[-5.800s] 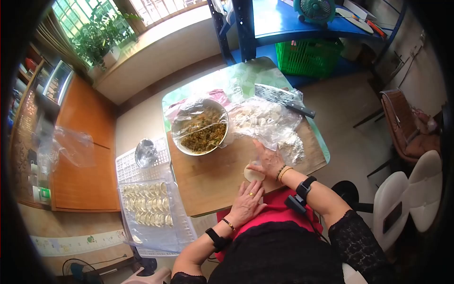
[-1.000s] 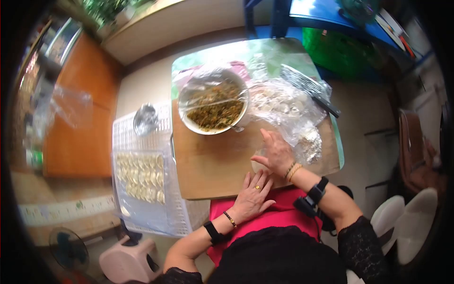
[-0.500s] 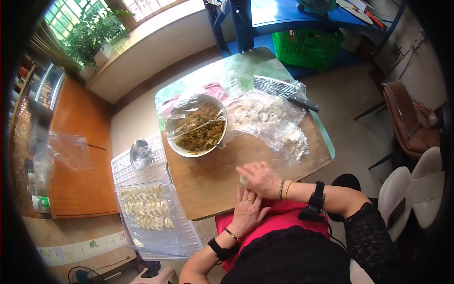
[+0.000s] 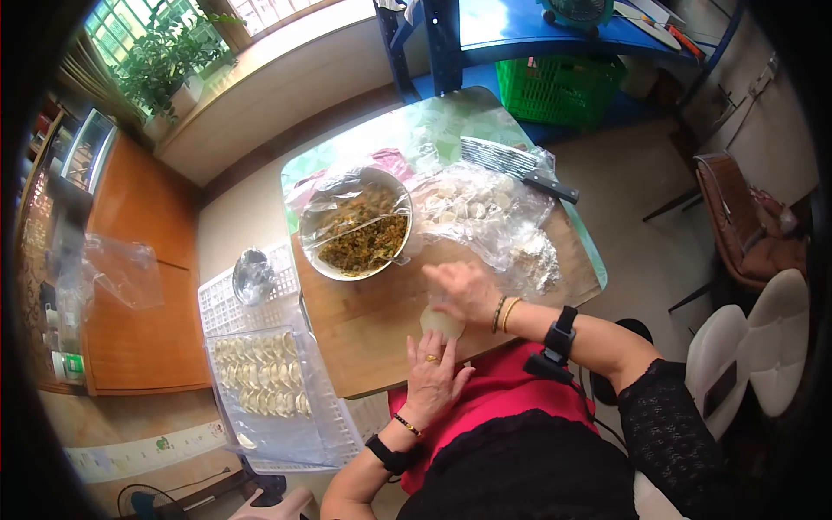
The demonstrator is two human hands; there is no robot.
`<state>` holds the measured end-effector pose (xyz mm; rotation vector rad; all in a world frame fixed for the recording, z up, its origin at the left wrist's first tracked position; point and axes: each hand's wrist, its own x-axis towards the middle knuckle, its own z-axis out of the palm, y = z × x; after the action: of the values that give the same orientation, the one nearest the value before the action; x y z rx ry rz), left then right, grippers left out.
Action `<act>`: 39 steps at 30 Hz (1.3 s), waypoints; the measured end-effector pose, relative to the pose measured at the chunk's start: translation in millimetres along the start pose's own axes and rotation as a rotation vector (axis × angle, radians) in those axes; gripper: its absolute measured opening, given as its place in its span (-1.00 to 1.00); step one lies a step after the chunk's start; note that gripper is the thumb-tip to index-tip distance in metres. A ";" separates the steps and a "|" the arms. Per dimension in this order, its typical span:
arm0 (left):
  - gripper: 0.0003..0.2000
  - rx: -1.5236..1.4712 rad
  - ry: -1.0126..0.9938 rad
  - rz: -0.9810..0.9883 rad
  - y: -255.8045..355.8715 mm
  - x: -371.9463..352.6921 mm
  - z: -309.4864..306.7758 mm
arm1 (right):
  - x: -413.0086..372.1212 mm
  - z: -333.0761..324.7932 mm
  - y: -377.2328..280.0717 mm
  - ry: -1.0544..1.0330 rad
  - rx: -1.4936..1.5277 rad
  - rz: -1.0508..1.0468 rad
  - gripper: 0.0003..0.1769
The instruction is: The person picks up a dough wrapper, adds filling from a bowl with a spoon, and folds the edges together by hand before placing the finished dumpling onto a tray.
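Note:
A thin round dough wrapper (image 4: 443, 323) lies flat on the wooden board (image 4: 347, 351) near its front edge. My left hand (image 4: 436, 375) rests with fingers stretched out, their tips touching the wrapper's near edge. Over the wrapper's far side is my right hand (image 4: 471, 292), slightly blurred, fingers curled down; whatever is beneath its palm is hidden. Beyond the hands, a bowl of chopped filling (image 4: 364, 247) stands partly covered with clear plastic. Small dough pieces (image 4: 472, 206) sit under plastic wrap, beside a heap of flour (image 4: 536, 264).
A cleaver (image 4: 550, 186) lies at the board's far right. To the left, rows of dumplings (image 4: 260, 373) fill a tray on a white rack (image 4: 221, 303), with a metal bowl (image 4: 254, 276) behind. A brown chair (image 4: 737, 225) and white chairs (image 4: 776, 334) stand at right.
My right hand has moved forward, away from my body, and its fingers have curled. My left hand has shifted slightly left, apart from the right. More of the dough wrapper shows between them.

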<state>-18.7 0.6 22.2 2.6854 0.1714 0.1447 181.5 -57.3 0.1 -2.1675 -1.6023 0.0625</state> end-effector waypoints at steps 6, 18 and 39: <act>-0.31 0.036 -0.100 -0.003 -12.7 -19.9 14.1 | -22.6 17.2 -38.6 0.031 -0.110 -0.182 -0.14; -0.37 0.060 0.004 -0.117 -23.1 14.1 8.8 | -0.8 12.0 8.5 0.180 0.277 0.182 -0.22; -0.38 -0.021 -0.027 0.114 -0.5 6.7 20.2 | -21.1 2.4 33.7 -0.017 0.238 0.282 -0.13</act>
<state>-9.5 -6.5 4.4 2.6749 0.0082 0.1439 204.2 -83.7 -19.2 -2.1894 -1.2175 0.3405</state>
